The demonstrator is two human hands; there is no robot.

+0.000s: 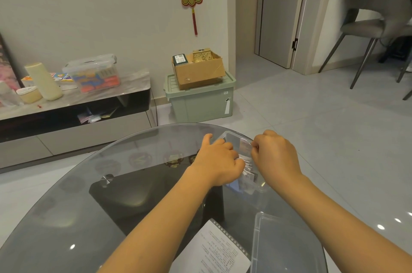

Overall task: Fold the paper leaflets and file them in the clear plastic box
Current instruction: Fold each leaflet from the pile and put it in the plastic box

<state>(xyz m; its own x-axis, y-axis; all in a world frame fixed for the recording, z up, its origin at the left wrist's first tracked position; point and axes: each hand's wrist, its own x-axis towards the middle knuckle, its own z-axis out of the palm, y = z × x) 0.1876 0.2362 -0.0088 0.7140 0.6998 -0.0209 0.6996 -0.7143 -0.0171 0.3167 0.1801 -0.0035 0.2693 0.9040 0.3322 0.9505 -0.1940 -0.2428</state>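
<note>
A clear plastic box [231, 136] stands on the far right part of the round glass table [89, 194]. Folded leaflets [247, 166] stand packed inside it. My left hand [217, 159] reaches into the box from the left, fingers curled among the leaflets, thumb out over the rim. My right hand [275, 155] hangs over the box's right side, fingers curled and pinching the top of a leaflet. An unfolded printed leaflet [219, 250] lies flat near the table's front edge. The box's near wall is hidden behind my hands.
A clear plastic lid [287, 248] lies at the front right of the table, beside the flat leaflet. Beyond the table are a low TV cabinet [73, 103] with clutter, a green bin [200, 98] carrying a cardboard box, and a grey chair [374, 16].
</note>
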